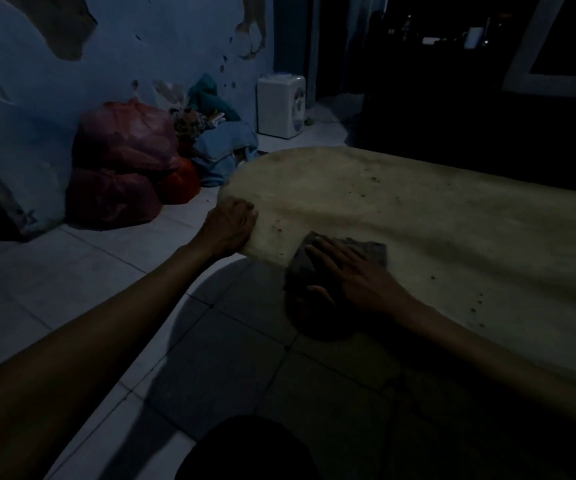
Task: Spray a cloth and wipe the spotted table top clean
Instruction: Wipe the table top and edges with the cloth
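A pale, low table top (418,209) with a rounded end fills the right half of the dim room. Small dark spots dot its surface. A grey cloth (369,252) lies over the near edge of the table, partly hanging down. My right hand (352,277) presses flat on the cloth, fingers spread, thumb below the edge. My left hand (231,226) grips the rounded left end of the table, fingers curled over its rim. No spray bottle is visible.
Red plastic bags (123,161) and a heap of blue fabric (224,150) lie against the peeling wall on the left. A white water dispenser (281,105) stands at the back. Pale floor tiles (89,271) stretch below my arms. Dark furniture stands behind the table.
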